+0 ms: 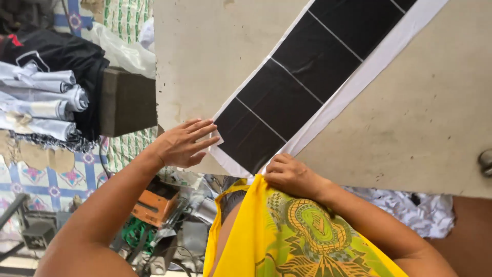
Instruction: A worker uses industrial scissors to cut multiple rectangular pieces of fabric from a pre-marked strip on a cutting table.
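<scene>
A long white strip with several black rectangular panels lies diagonally across a pale worktable, its near end at the table's front edge. My left hand rests flat with fingers spread, its fingertips on the strip's near left corner. At the strip's near end my right hand is curled, pinching the white edge. A yellow garment with a green pattern hangs below my hands.
A stack of folded white and black cloth sits at the left beside a dark block. Below the table are an orange box, cables and clutter on a patterned tile floor. Crumpled white material lies under the table's right side.
</scene>
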